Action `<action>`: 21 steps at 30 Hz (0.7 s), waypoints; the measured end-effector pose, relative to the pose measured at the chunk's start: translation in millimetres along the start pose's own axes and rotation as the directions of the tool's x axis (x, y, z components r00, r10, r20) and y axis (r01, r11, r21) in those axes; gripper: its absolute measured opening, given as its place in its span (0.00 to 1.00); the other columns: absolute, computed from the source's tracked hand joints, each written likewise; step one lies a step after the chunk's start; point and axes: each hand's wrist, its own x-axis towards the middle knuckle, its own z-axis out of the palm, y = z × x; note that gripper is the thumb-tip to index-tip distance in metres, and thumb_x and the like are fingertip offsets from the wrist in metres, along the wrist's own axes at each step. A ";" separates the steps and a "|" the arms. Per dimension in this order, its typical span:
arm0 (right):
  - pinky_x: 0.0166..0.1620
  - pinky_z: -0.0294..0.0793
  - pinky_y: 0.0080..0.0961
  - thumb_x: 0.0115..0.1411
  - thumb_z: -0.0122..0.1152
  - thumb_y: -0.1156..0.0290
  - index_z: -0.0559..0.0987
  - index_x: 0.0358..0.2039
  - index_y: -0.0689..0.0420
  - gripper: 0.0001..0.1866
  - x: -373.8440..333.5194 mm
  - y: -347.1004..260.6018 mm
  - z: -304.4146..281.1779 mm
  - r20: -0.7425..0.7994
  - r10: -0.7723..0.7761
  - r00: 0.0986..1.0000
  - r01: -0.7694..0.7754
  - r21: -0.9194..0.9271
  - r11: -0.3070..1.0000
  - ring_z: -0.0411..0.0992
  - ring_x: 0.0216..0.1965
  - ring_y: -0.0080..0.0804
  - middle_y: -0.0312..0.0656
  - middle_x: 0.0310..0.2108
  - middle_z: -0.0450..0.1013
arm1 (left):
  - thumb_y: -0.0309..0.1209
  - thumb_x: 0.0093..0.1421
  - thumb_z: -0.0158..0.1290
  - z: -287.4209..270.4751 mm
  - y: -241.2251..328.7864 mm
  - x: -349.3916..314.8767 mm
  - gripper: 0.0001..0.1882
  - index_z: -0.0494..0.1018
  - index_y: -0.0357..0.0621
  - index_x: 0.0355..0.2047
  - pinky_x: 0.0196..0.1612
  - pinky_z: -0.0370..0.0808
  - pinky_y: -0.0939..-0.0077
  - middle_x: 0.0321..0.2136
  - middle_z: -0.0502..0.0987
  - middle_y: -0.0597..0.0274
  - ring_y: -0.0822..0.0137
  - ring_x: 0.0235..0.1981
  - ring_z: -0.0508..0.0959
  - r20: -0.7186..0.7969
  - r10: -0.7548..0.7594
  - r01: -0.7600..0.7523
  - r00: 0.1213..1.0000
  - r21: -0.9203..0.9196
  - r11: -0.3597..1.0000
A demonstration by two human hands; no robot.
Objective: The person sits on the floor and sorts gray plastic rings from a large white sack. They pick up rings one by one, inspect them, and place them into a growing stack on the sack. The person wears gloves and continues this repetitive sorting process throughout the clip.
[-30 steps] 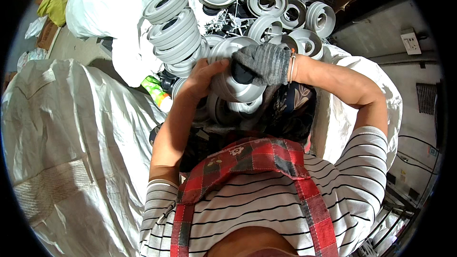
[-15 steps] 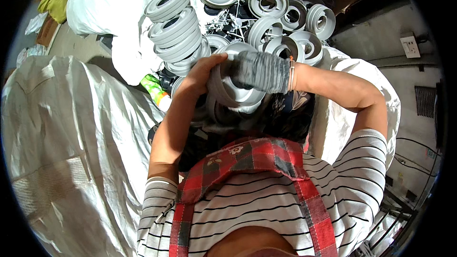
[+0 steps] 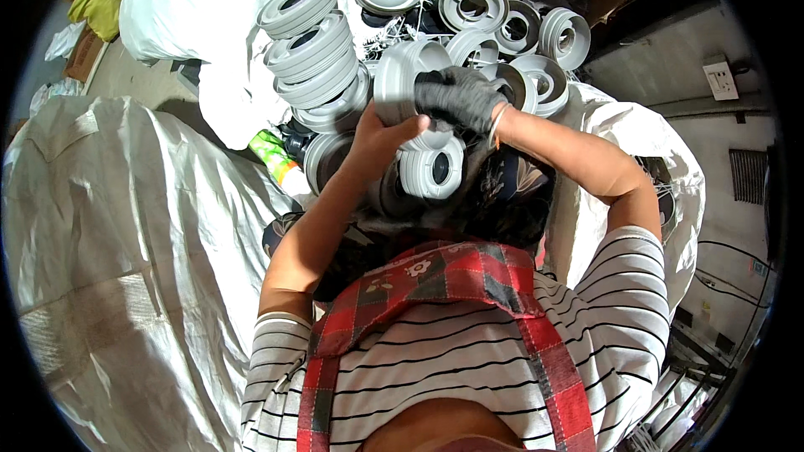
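A light grey, ridged plastic ring [image 3: 396, 84] is held up on its edge in front of me, slightly blurred. My bare left hand [image 3: 378, 138] grips its lower left side, thumb across the bottom. My right hand [image 3: 462, 99], in a grey knitted glove, has its fingers curled at the ring's open right side; its fingertips are partly hidden. Just below, close to my lap, sits another light grey ring [image 3: 432, 169] with a dark centre. Left of that lies a shaded grey ring [image 3: 327, 159].
A leaning stack of grey rings [image 3: 311, 54] stands at the far left of the heap. More rings [image 3: 473, 7] lie among thin white plastic pieces farther back. White sacks [image 3: 126, 259] flank me, and a green packet [image 3: 268, 155] lies left. A wall socket [image 3: 719, 80] is at right.
The held ring has turned onto its edge and sits farther from me. My gloved hand has drawn back from across it to its right side, uncovering the ring below.
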 end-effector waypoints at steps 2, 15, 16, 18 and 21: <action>0.28 0.76 0.28 0.46 0.62 0.39 0.78 0.33 0.66 0.36 12.9 8.8 -8.1 0.150 0.287 0.946 -0.312 0.176 0.934 0.75 0.23 0.37 0.50 0.26 0.76 | 0.32 0.52 0.58 2.8 -1.3 -0.5 0.18 0.70 0.36 0.40 0.37 0.71 0.75 0.33 0.75 0.59 0.70 0.31 0.74 -0.063 0.088 -0.079 0.994 0.127 0.989; 0.45 0.73 0.34 0.42 0.68 0.47 0.70 0.44 0.66 0.38 8.9 26.0 -3.7 0.008 -0.552 0.834 0.463 -0.557 0.690 0.73 0.40 0.46 0.54 0.35 0.73 | 0.31 0.50 0.61 4.0 -9.5 1.4 0.25 0.64 0.36 0.46 0.42 0.71 0.74 0.37 0.73 0.60 0.69 0.37 0.74 -0.084 0.078 -0.075 0.993 0.028 0.997; 0.40 0.76 0.36 0.43 0.67 0.47 0.71 0.43 0.65 0.36 6.3 22.6 -1.5 -0.038 -0.455 0.890 0.352 -0.577 0.737 0.76 0.36 0.46 0.54 0.33 0.74 | 0.31 0.50 0.61 6.3 -10.7 0.6 0.26 0.64 0.37 0.47 0.42 0.71 0.74 0.37 0.72 0.60 0.70 0.37 0.73 -0.099 0.104 -0.097 0.990 0.075 0.992; 0.24 0.78 0.37 0.47 0.64 0.46 0.74 0.37 0.64 0.31 5.6 15.8 -4.8 0.250 0.151 0.956 -0.192 0.146 0.970 0.76 0.22 0.44 0.53 0.26 0.74 | 0.31 0.48 0.64 8.6 -8.8 -2.5 0.29 0.63 0.37 0.47 0.41 0.71 0.75 0.36 0.72 0.61 0.71 0.37 0.73 -0.125 0.133 -0.110 0.983 0.178 0.978; 0.14 0.73 0.30 0.51 0.61 0.45 0.75 0.31 0.63 0.28 0.7 12.5 -2.9 0.302 0.257 0.918 -0.356 0.341 0.870 0.72 0.13 0.39 0.48 0.20 0.73 | 0.31 0.46 0.65 6.2 -12.9 0.1 0.30 0.62 0.37 0.46 0.41 0.71 0.75 0.36 0.72 0.61 0.72 0.36 0.73 -0.133 0.118 -0.091 0.984 0.188 0.978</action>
